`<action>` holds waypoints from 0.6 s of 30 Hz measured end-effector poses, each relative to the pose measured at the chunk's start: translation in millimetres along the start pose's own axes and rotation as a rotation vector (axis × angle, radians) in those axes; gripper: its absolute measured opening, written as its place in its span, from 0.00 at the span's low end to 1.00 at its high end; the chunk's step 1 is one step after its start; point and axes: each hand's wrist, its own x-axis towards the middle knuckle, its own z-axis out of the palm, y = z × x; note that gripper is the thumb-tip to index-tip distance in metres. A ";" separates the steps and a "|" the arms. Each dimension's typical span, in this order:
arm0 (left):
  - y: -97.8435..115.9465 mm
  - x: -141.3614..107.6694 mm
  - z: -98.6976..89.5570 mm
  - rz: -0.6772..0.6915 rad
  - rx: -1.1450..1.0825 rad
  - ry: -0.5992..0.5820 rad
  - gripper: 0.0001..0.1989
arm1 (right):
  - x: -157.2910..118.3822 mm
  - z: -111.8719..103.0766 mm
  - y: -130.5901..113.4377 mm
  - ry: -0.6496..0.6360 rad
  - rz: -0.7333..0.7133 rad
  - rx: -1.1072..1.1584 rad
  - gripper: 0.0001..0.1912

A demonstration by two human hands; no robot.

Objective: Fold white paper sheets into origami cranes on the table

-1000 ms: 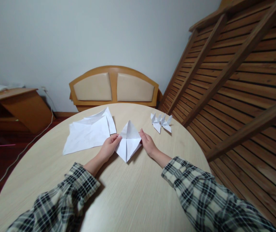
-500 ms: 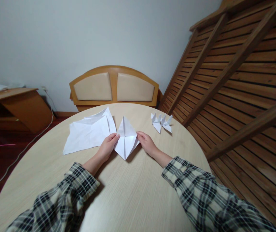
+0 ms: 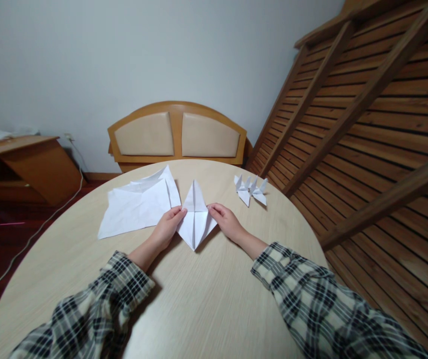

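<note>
Between my two hands is a folded sheet of white paper (image 3: 195,219), kite-like in outline, with a pointed flap standing toward the far side and a crease down its middle. My left hand (image 3: 167,224) pinches its left edge, thumb on top. At the right edge, my right hand (image 3: 227,221) pinches it between thumb and fingers. The fingers beneath the paper are partly hidden. Left of it lie loose white paper sheets (image 3: 135,209), close to my left hand. Folded white paper cranes (image 3: 251,190) stand together beyond my right hand.
Everything rests on a round, light wooden table (image 3: 206,309). Behind it stands a wooden headboard (image 3: 176,132) with two pale panels. A slatted wooden frame (image 3: 367,119) leans along the right. At the left are a brown desk (image 3: 45,169) and a white cable (image 3: 30,239) on the floor.
My right hand has shifted slightly left, drawing the paper's right side inward. The side folds now curve more, the far flap looks narrower, and the near tip sits a little lower.
</note>
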 end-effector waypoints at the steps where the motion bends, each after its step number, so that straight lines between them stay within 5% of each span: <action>1: -0.3 0.3 -0.2 -0.001 -0.003 -0.004 0.15 | 0.0 0.2 0.0 0.002 -0.002 -0.002 0.12; 18: 5.1 -3.7 3.0 0.002 0.002 -0.055 0.12 | -0.6 1.4 2.0 0.011 -0.003 -0.005 0.14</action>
